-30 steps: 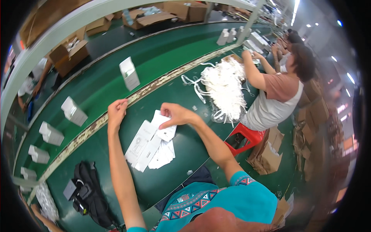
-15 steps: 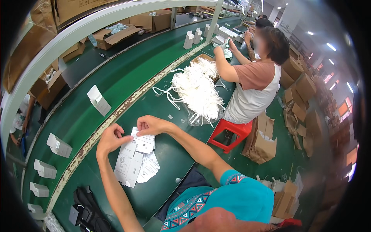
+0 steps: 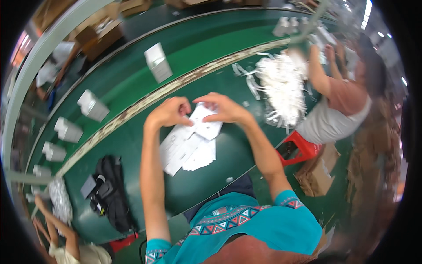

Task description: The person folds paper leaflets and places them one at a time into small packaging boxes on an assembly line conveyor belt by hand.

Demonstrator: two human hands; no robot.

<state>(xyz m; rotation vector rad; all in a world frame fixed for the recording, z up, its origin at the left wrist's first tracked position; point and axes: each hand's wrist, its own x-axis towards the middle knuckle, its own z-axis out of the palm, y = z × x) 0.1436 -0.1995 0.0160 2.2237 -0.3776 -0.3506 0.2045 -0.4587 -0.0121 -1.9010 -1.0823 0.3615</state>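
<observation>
White printed leaflets (image 3: 200,155) lie in a loose, fanned pile on the green table in front of me. Under their left side is a longer flat white printed piece (image 3: 175,147); I cannot tell if it is card or paper. My right hand (image 3: 224,109) bends over the top leaflet (image 3: 209,128), its thumb and curled fingers gripping the far end. My left hand (image 3: 170,112) is at the leaflet's left edge. Its fingers are curled, and the thumb reaches out to the paper with a gap between thumb and fingers.
Small open white boxes (image 3: 93,105) stand along the green conveyor (image 3: 127,66) beyond a worn ledge. A white heap of straps (image 3: 281,90) lies to the right, near a co-worker (image 3: 340,101) by a red stool (image 3: 299,148). A black bag (image 3: 110,189) rests on the left.
The view has swung, so the table and hands appear farther right and higher. Both hands stay at the leaflets; the left thumb and fingers still sit by the top leaflet's edge.
</observation>
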